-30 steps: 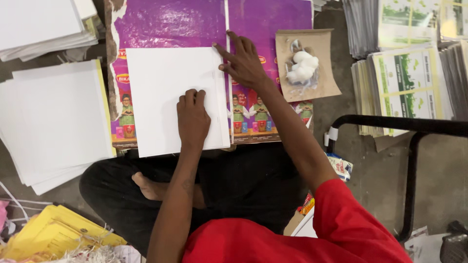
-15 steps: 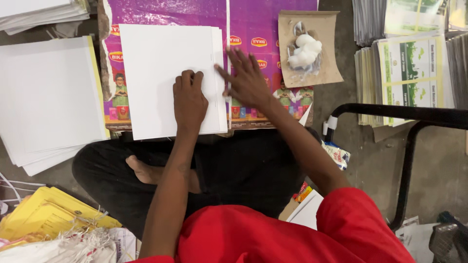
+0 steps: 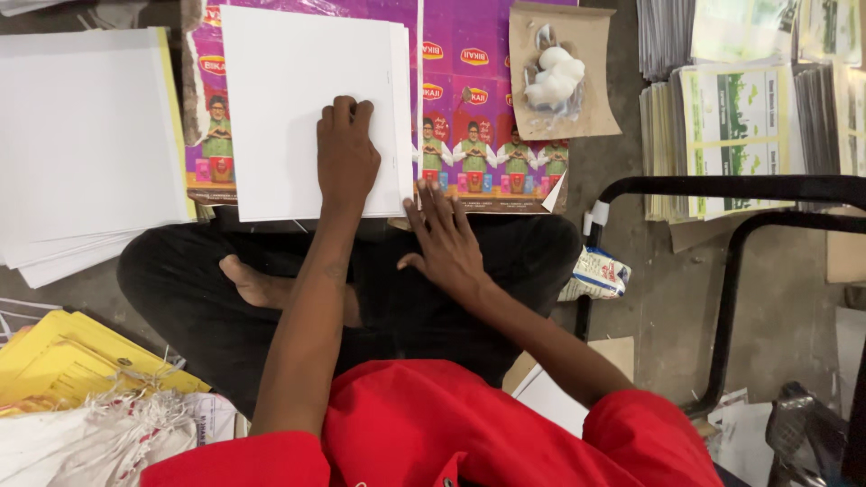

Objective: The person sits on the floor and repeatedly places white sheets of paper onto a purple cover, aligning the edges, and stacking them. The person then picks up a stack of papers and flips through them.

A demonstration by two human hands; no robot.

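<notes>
right hand now off the white sheets, nearer the lap

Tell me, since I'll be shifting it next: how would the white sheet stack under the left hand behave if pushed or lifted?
The white sheet stack looks thin and loose, with edges slightly stepped at the right, so it would probably fan out if pushed. It lies on glossy purple printed sheets, so it may slide easily. The left hand presses it flat; lifted by one edge, it would likely droop.
</notes>
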